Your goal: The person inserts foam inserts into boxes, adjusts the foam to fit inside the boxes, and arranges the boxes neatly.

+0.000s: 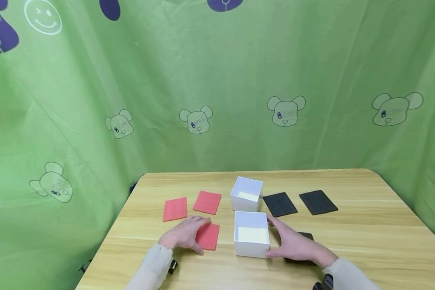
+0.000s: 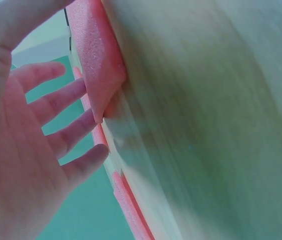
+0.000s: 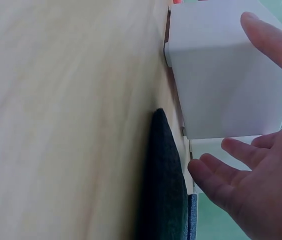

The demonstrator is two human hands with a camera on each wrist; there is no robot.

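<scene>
My left hand (image 1: 186,233) hovers by the left edge of a red foam square (image 1: 209,237), thumb and fingers spread apart. In the left wrist view its fingers are extended close to that red square (image 2: 98,55), without a grip on it. On the right side of the nearer white open-topped box (image 1: 251,246), my right hand (image 1: 293,243) has its thumb near the front corner and its fingers near the back corner. The right wrist view shows these fingers (image 3: 215,180) loosely extended beside the box (image 3: 225,85); whether they touch it is hard to tell.
A second white box (image 1: 244,203) stands just behind the first. Further red squares (image 1: 175,209) lie on the left. Black squares (image 1: 318,202) lie on the right, one partly hidden under my right arm. The wooden table (image 1: 369,225) meets a green curtain (image 1: 239,145) behind.
</scene>
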